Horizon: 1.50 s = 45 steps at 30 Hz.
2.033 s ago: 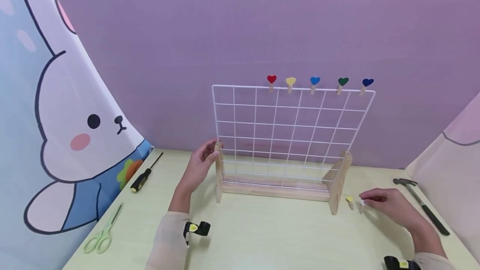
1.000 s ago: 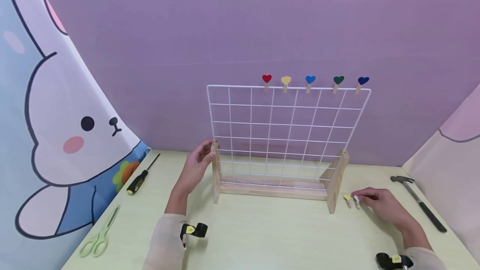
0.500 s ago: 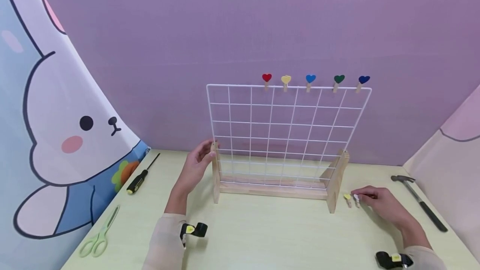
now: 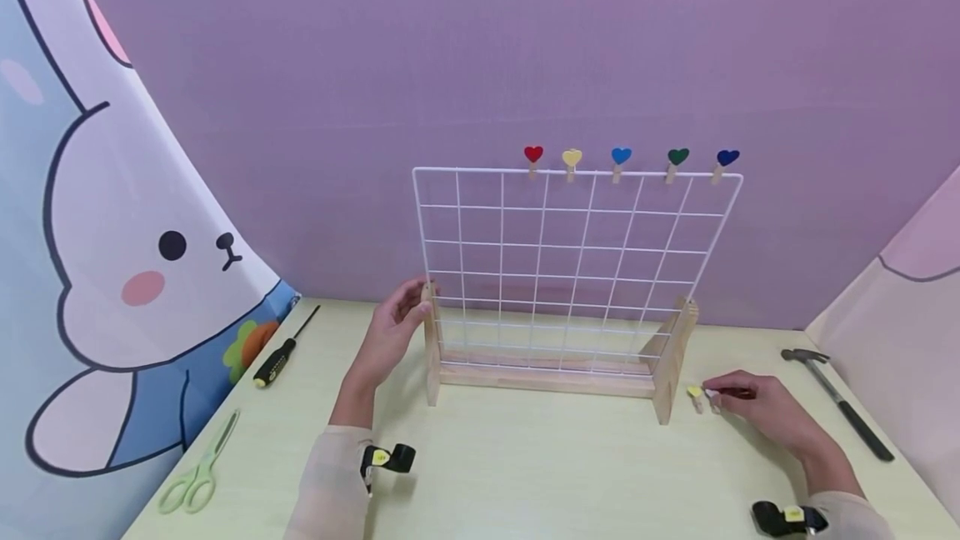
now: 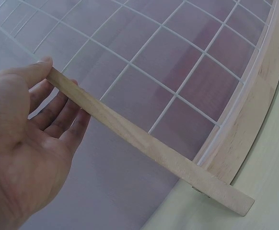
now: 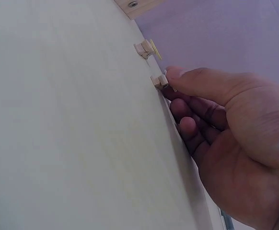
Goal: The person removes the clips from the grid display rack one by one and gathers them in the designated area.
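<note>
My left hand [image 4: 390, 332] grips the upper end of the left wooden upright [image 5: 130, 132], thumb on one side and fingers behind. That upright belongs to a stand with a white wire grid [image 4: 577, 265]. Along the grid's top edge are heart clothespins: red [image 4: 533, 155], pale yellow [image 4: 572, 159], light blue [image 4: 621, 157], green [image 4: 678, 157] and dark blue [image 4: 727, 158]. Right of the stand, my right hand [image 4: 776, 415] pinches a small white-heart clothespin [image 6: 159, 81] at the tabletop; fingertips partly hide it. Beside it lies a yellow-heart clothespin [image 4: 695, 394].
A hammer [image 4: 840, 407] lies on the table right of my right hand. Toward the left edge are a screwdriver [image 4: 277, 361] and green scissors [image 4: 195, 477]. A purple cloth backdrop [image 4: 480, 48] hangs behind the stand, with a rabbit-print cloth [image 4: 120, 290] at left.
Over the two seconds, my right hand has shifted slightly left with the white-heart clothespin, closer to the yellow-heart one. My left hand has stayed on the upright. The head view has shifted a little.
</note>
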Available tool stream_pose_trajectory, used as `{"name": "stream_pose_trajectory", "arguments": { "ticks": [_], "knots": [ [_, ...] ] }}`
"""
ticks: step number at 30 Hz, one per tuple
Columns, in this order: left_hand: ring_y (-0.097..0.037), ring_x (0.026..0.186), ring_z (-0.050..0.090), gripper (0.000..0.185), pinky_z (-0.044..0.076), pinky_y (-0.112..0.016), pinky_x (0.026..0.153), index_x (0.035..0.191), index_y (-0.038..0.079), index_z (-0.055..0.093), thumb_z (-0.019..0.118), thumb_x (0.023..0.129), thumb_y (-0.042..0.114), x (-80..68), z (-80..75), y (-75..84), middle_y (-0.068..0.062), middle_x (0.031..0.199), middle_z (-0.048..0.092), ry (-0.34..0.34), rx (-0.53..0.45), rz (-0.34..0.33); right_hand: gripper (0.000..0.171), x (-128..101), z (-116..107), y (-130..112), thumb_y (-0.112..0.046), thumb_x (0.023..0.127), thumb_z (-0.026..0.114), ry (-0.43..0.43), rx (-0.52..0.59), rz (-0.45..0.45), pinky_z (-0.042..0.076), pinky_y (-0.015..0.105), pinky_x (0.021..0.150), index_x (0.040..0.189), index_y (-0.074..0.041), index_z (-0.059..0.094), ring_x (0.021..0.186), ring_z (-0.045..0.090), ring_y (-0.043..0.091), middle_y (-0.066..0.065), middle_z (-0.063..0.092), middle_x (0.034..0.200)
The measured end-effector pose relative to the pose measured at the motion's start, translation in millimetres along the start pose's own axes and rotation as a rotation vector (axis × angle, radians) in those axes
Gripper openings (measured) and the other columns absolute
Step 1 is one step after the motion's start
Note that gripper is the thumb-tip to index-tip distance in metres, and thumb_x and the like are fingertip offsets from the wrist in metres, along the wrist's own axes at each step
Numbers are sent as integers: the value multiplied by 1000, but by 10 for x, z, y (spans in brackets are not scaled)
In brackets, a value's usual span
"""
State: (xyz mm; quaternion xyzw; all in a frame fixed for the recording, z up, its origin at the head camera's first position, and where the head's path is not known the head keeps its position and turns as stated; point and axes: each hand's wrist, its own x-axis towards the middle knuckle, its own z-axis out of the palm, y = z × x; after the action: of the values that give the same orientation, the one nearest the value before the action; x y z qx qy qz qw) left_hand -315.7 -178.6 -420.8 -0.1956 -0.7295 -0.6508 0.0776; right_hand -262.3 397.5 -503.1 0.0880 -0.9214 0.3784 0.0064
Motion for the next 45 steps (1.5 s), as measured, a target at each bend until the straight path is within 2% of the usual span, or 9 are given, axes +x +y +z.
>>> {"name": "stream_pose_trajectory", "arguments": {
  "ticks": [6,13,18,23,25,30,35,38,45],
  "knots": [
    [-38,139,50,48,48,-13,104,149,5,49,60,106,22,8,-5,2,-25,150,54,-8,-22,6,26,3,-15,2,-14,96,72,9,5,-37,54,18,77,119,-3,74,90,62,-8,9,75,112],
    [-37,137,52,47,49,-13,104,149,6,50,60,106,22,5,3,-4,-22,147,57,-1,-13,18,29,-7,-20,13,-17,98,71,-5,20,-13,54,17,78,122,-3,73,91,63,-7,14,75,116],
    [-37,138,51,46,49,-14,104,148,8,51,60,106,22,2,25,-32,-25,149,55,-7,-24,22,32,-60,-136,-12,-21,99,70,58,-15,-26,53,14,78,126,-3,72,94,65,-7,9,76,120],
    [-34,138,52,44,49,-14,105,148,8,51,59,106,21,0,35,-46,-29,150,52,-11,-28,33,37,-82,-455,-217,-22,101,69,129,-9,-58,51,10,78,130,0,68,95,63,-14,-28,71,112],
    [-37,138,51,44,49,-14,104,147,8,51,59,106,21,2,30,-47,-27,149,53,-13,-31,35,38,-81,-628,-369,-23,101,68,146,-6,-67,50,9,77,131,-1,67,94,63,-15,-36,67,108],
    [-41,138,49,45,49,-14,103,148,8,51,59,106,22,-9,3,-30,-24,149,55,-11,-25,25,37,-35,-1060,-800,-20,101,68,203,31,-82,48,5,77,136,-6,65,96,62,-17,-39,67,109],
    [-35,135,53,44,50,-14,102,147,8,52,61,105,21,-7,-2,-36,-26,148,54,-2,-40,12,41,14,-1407,-1217,-24,101,68,278,68,-62,38,-1,83,139,-10,64,101,58,-23,-42,66,111],
    [-33,133,54,44,50,-14,102,147,7,52,61,105,20,-1,7,-48,-28,147,54,-2,-42,20,36,61,-1561,-1425,-13,100,68,323,185,-144,39,-2,86,135,-8,66,102,63,-19,-36,71,111],
    [-44,139,48,45,49,-14,104,147,6,51,60,106,21,5,-4,-65,-28,149,53,-16,-41,45,35,208,-1812,-1942,18,92,62,338,508,-483,53,6,87,123,6,70,97,74,0,-6,80,106]
  ]
}}
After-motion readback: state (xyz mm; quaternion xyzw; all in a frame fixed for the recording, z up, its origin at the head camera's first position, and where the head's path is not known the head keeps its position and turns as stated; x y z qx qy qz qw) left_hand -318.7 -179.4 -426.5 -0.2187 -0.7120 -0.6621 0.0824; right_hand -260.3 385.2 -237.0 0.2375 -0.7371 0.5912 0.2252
